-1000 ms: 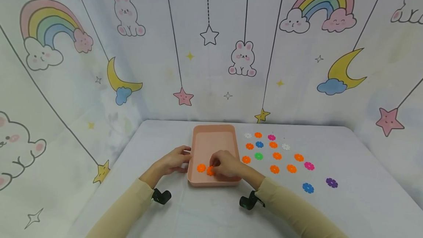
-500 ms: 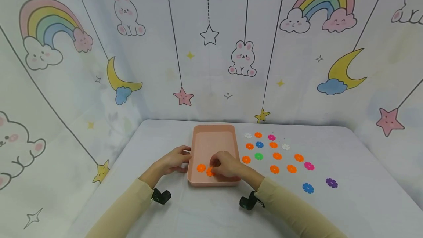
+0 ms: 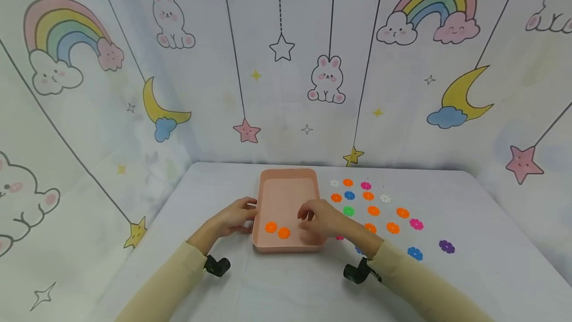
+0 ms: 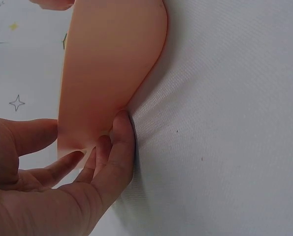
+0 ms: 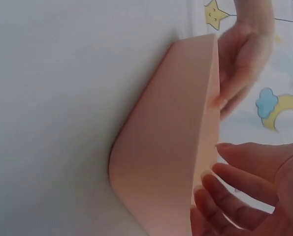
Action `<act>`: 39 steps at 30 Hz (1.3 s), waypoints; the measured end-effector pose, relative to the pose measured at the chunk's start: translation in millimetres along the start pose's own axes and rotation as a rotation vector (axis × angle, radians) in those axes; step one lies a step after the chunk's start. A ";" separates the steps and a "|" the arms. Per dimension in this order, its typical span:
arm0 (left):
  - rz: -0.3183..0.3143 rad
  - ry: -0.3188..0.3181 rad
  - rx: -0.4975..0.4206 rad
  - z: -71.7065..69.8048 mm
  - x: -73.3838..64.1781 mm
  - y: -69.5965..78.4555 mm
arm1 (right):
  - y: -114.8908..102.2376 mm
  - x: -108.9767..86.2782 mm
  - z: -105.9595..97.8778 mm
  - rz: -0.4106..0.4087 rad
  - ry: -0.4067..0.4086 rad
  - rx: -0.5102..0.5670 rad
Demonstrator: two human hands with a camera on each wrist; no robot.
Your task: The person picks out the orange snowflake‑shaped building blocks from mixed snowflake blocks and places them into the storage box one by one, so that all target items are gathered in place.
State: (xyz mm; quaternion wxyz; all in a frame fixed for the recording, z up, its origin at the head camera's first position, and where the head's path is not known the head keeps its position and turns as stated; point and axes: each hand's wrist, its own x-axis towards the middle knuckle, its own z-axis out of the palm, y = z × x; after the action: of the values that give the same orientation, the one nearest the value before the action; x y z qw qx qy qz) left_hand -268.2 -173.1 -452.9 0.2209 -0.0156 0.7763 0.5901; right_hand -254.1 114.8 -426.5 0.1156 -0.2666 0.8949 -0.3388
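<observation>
A peach tray (image 3: pixel 288 190) lies on the table, with two orange flower-shaped discs (image 3: pixel 270 227) near its front left corner. At the tray's left side my left hand (image 3: pixel 234 216) touches the outer wall; the left wrist view shows relaxed fingertips (image 4: pixel 121 120) against that wall. Over the tray's right part hovers my right hand (image 3: pixel 322 216), loosely bent. In the right wrist view its thumb and fingers (image 5: pixel 235 189) stand apart beside the rim and nothing shows between them.
Right of the tray, several more flower-shaped discs lie scattered: orange (image 3: pixel 373 210), green (image 3: pixel 348 211), blue (image 3: pixel 414 253), pink (image 3: pixel 416 224), white (image 3: pixel 385 198) and purple (image 3: pixel 447 246). The right forearm covers a few. A printed cloth (image 3: pixel 268 88) hangs behind the table.
My right hand has let go of the second orange disc, which now lies flat in the tray, and has moved right and slightly up. The left hand stays at the tray.
</observation>
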 end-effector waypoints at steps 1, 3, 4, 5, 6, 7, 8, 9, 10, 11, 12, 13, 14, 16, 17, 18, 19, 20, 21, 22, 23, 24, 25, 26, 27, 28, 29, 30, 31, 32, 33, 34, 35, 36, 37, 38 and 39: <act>0.000 0.001 0.000 -0.1 -0.1 0.0 | 2.4 -2.6 -3.3 -0.004 0.005 -0.002; -0.002 0.002 -0.007 -0.1 -0.4 -0.1 | 8.5 -7.9 -11.0 -0.023 0.017 -0.002; -0.004 0.002 -0.011 -0.1 -0.5 -0.4 | 11.7 -10.6 -15.3 -0.039 0.025 -0.011; -0.004 0.001 -0.015 -0.2 -0.4 -0.6 | 14.7 -13.6 -20.0 -0.055 0.032 -0.018; 0.002 -0.002 -0.015 -0.1 -0.8 -0.4 | 17.1 -17.0 -24.9 -0.072 0.040 -0.018; 0.001 -0.003 -0.022 -0.1 -0.9 -0.3 | 20.1 -20.5 -30.0 -0.084 0.048 -0.020; 0.000 -0.004 -0.026 -0.2 -1.0 -0.4 | 23.0 -24.1 -35.0 -0.099 0.056 -0.021; 0.000 -0.006 -0.028 -0.3 -1.0 -0.5 | 25.9 -27.4 -39.9 -0.111 0.066 -0.027; 0.002 -0.008 -0.026 -0.2 -1.1 -0.5 | 28.7 -31.1 -44.7 -0.120 0.076 -0.033; 0.003 -0.009 -0.023 -0.2 -1.1 -0.6 | 32.0 -35.0 -49.6 -0.126 0.084 -0.037; 0.004 -0.010 -0.020 -0.2 -1.1 -0.7 | 35.4 -38.7 -54.6 -0.130 0.095 -0.044; -0.001 -0.008 -0.022 -0.2 -1.0 -0.8 | 38.9 -42.5 -59.7 -0.133 0.106 -0.054; 0.000 -0.008 -0.018 -0.2 -1.0 -0.9 | 42.0 -46.2 -65.1 -0.136 0.118 -0.064; 0.001 -0.009 -0.012 -0.2 -1.2 -1.0 | 49.6 -53.6 -75.8 -0.124 0.140 -0.093; 0.001 -0.009 -0.013 -0.2 -1.2 -1.1 | 53.4 -57.0 -81.5 -0.113 0.149 -0.107; 0.001 -0.009 -0.015 -0.2 -1.3 -1.1 | 57.5 -60.4 -87.1 -0.101 0.160 -0.124; 0.001 -0.009 -0.017 -0.2 -1.3 -1.2 | 61.8 -63.7 -92.6 -0.090 0.169 -0.139; 0.002 -0.009 -0.018 -0.3 -0.9 -1.6 | 66.6 -66.8 -97.7 -0.076 0.178 -0.154; 0.003 -0.009 -0.019 -0.4 -0.7 -1.8 | 71.3 -70.1 -102.5 -0.059 0.187 -0.169; 0.004 -0.010 -0.020 -0.4 -0.4 -1.9 | 75.7 -73.5 -107.1 -0.046 0.196 -0.179; 0.003 -0.010 -0.021 -0.5 -0.1 -2.0 | 79.7 -76.6 -111.5 -0.031 0.204 -0.188; 0.004 -0.011 -0.020 -0.6 0.2 -2.0 | 83.8 -79.9 -115.5 -0.019 0.212 -0.197; 0.005 -0.011 -0.018 -0.8 0.5 -2.0 | 87.4 -82.9 -119.2 -0.005 0.220 -0.203; 0.005 -0.011 -0.016 -0.9 0.8 -2.0 | 91.3 -85.8 -122.6 0.013 0.227 -0.208; 0.005 -0.011 -0.016 -1.1 0.8 -1.9 | 95.3 -88.4 -125.6 0.032 0.231 -0.214; 0.005 -0.011 -0.015 -1.3 1.0 -1.9 | 99.5 -90.7 -128.3 0.050 0.234 -0.216; 0.006 -0.012 -0.014 -1.5 1.2 -2.0 | 104.1 -92.9 -130.5 0.070 0.237 -0.219; 0.006 -0.012 -0.014 -1.7 1.3 -2.1 | 109.1 -95.0 -132.4 0.087 0.240 -0.220; 0.006 -0.011 -0.014 -1.6 1.3 -1.9 | 114.3 -97.3 -134.0 0.105 0.242 -0.219; 0.006 -0.011 -0.015 -1.6 1.2 -1.9 | 120.1 -99.5 -135.3 0.119 0.242 -0.219; 0.007 -0.012 -0.014 -1.5 1.2 -1.9 | 125.9 -101.6 -136.4 0.130 0.243 -0.219; 0.008 -0.013 -0.013 -1.5 1.2 -1.9 | 131.5 -103.6 -137.5 0.139 0.244 -0.219; 0.010 -0.015 -0.012 -1.4 1.2 -1.9 | 137.0 -105.4 -138.3 0.151 0.246 -0.220; 0.010 -0.015 -0.013 -1.3 0.9 -1.8 | 142.5 -107.2 -139.2 0.162 0.246 -0.221; 0.011 -0.015 -0.013 -1.3 0.9 -1.9 | 147.8 -108.9 -140.0 0.172 0.244 -0.221; 0.012 -0.017 -0.013 -1.2 0.9 -2.1 | 152.7 -110.4 -141.0 0.181 0.239 -0.218; 0.013 -0.017 -0.014 -1.1 0.6 -1.9 | 157.3 -111.6 -141.8 0.194 0.238 -0.217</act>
State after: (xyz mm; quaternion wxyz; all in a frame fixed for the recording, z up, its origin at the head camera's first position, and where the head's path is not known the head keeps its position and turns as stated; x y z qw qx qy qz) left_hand -268.6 -174.6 -454.7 0.2234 -0.0071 0.7705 0.5970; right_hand -279.0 352.8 -423.2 0.0116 -0.1481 0.9550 -0.2569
